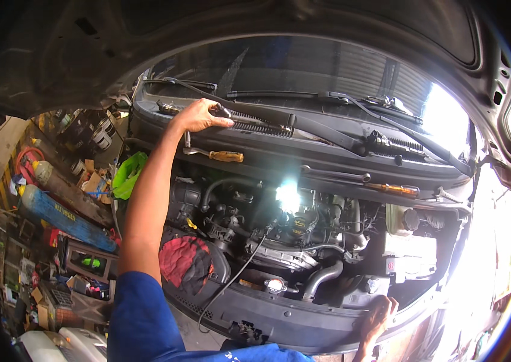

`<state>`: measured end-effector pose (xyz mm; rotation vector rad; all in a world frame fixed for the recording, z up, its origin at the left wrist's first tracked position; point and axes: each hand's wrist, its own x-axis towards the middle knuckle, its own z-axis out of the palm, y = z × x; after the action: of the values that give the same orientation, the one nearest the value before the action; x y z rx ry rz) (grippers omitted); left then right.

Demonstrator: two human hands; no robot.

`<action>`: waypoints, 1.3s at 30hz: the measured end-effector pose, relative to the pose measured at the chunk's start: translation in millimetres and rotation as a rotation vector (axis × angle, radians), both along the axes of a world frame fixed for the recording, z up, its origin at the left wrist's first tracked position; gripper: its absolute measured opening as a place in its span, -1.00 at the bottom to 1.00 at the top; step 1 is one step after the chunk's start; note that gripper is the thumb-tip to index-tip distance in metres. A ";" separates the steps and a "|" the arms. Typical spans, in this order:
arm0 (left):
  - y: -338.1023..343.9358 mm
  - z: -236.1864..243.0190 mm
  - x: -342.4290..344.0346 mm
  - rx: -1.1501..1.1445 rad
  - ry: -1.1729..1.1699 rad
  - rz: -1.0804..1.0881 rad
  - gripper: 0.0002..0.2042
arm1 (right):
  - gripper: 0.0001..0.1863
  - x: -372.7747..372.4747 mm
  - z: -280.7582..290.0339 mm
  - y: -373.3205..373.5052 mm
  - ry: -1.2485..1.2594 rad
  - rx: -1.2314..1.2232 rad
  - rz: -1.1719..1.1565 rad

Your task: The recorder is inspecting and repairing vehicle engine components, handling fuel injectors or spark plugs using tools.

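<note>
Stretched far forward over the engine bay, my left hand (200, 116) is at the base of the windshield. Its thumb and fingers pinch a small dark piece (221, 111) whose kind I cannot make out. Just below lies a tool with a wooden handle (226, 156), beside a shiny metal tool head. My right hand (379, 316) rests on the front edge of the bay, by the dark plastic reservoir (364, 292). Its fingers are bent and a little apart, with nothing visible in them.
A lit work lamp (288, 196) glares above the engine, its cable (234, 274) hanging over the front panel. A wrench (335, 174) and an amber-handled screwdriver (393, 189) lie along the cowl. A red and black cloth (184, 262) sits left. The raised hood (98, 54) arches overhead.
</note>
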<state>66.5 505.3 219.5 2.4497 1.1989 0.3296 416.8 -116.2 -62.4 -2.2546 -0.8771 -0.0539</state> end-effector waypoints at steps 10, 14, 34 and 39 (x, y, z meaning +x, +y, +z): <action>-30.6 10.7 -9.9 0.113 -0.003 0.046 -0.50 | -0.79 -1.3 5.5 -0.5 -0.005 -0.021 0.012; -51.9 21.6 -18.4 0.178 -0.026 0.020 -0.52 | -0.78 -4.3 13.7 3.6 -0.001 -0.011 -0.003; -425.9 59.5 -25.0 0.852 0.072 -0.302 -0.44 | -0.66 -193.2 213.7 136.4 -0.071 0.374 0.933; -482.4 21.0 -39.5 0.204 -0.603 0.068 0.02 | -0.78 -218.2 180.5 133.8 0.196 0.516 0.954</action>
<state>27.1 22.9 240.4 2.2127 1.0108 1.1617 198.6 17.6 118.1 -1.1913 -1.5254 0.3309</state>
